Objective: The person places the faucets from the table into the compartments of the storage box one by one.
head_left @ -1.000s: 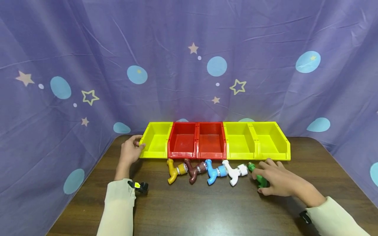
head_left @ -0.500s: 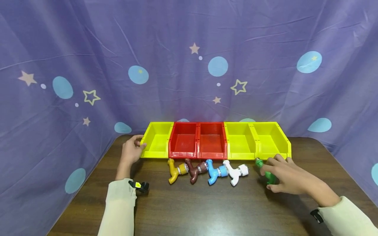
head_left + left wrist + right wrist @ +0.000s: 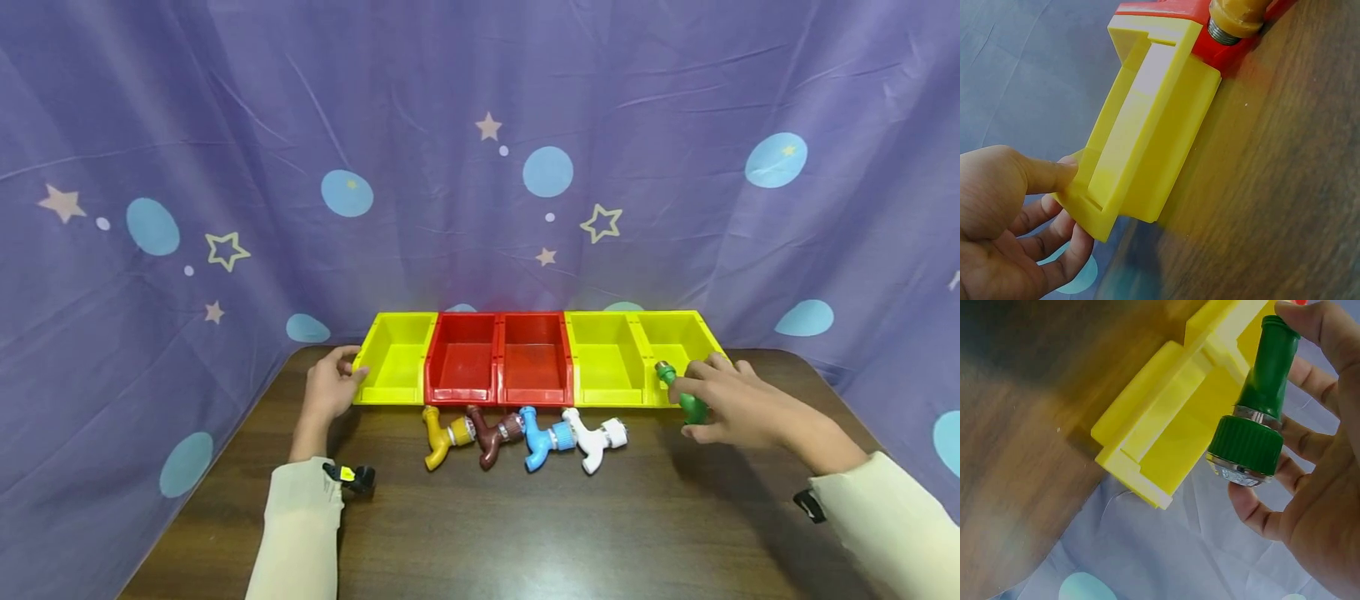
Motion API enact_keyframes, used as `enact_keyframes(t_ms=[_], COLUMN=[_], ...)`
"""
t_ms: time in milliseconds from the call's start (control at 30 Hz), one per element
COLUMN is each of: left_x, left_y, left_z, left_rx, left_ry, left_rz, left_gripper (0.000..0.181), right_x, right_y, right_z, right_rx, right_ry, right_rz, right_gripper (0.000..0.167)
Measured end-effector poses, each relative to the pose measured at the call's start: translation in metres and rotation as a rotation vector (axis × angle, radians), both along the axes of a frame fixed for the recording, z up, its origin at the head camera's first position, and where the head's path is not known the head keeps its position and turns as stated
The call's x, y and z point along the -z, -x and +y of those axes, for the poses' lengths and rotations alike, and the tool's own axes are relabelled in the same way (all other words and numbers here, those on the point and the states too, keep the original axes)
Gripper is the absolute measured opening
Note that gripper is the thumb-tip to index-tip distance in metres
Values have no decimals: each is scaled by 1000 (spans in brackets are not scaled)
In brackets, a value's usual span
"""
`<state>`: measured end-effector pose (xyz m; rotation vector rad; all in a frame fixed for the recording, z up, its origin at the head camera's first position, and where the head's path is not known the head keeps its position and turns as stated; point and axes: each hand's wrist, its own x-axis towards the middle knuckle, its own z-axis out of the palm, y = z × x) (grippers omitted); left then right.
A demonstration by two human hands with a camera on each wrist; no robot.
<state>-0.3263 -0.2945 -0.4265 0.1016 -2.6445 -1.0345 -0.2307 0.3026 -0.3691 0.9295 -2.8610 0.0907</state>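
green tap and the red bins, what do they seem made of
The green tap is probably semi-gloss plastic, given its even color and molded, ribbed collar; the silvery band shines like metal, though plating is possible. The red bins look like smooth plastic, with reflections along their front lips.

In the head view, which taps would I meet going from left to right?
Yellow tap, brown tap, blue tap, white tap, green tap.
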Motion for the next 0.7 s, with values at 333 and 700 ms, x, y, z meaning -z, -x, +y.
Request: enact_keyframes(t_ms=[333,700], left_x=[1,1], left_y=[-1,0], left_z=[-1,0], left_rx=[3,4], left_ry=[-7,-12], left_rz=[18,2], left_gripper=[43,43], right_x=[-4,3], right_y=[23,46], right_z=[6,12], right_rx=[44,50], right_ry=[10,43], right_rz=[26,79], right_gripper=[32,34])
